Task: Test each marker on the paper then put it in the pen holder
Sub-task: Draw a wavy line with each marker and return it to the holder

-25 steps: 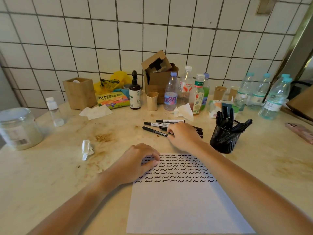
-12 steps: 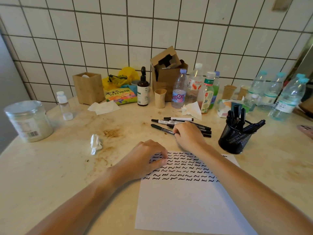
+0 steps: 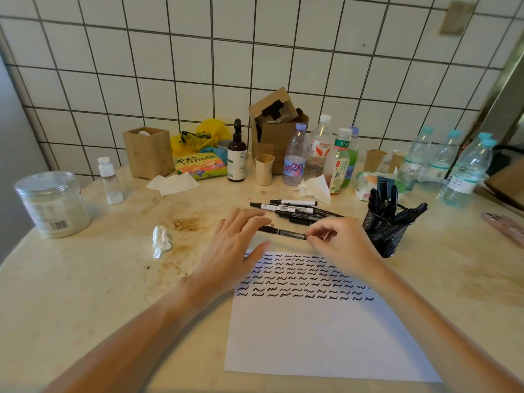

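**Next marker picked from the pile, cap not yet off**

Head view: the right hand (image 3: 344, 245) pinches one end of a black marker (image 3: 283, 232) between thumb and curled fingertips, holding it level just beyond the top edge of the paper (image 3: 317, 336). The left hand (image 3: 235, 248) is spread, fingers straight and relaxed, its fingertips at or just over the marker's other end; whether they touch it I cannot tell. It grips nothing. The rest of the untested markers (image 3: 295, 208) lie in a loose pile on the tabletop (image 3: 85, 293), just beyond both hands. The mesh pen holder (image 3: 385, 234), already stocked with markers, stands just to the right of the right hand.

Step in hand, as I judge it: fetching the next marker for its test. The next move calls for the left hand to close on the cap and pull it off, then a short squiggle on the blank part of the paper below the rows already drawn.

Against the earlier pictures: the right hand was then lying over the pile, and the left hand was curled on the paper's top left corner. Now the marker is clear of the pile and the left hand has lifted off the paper and opened.
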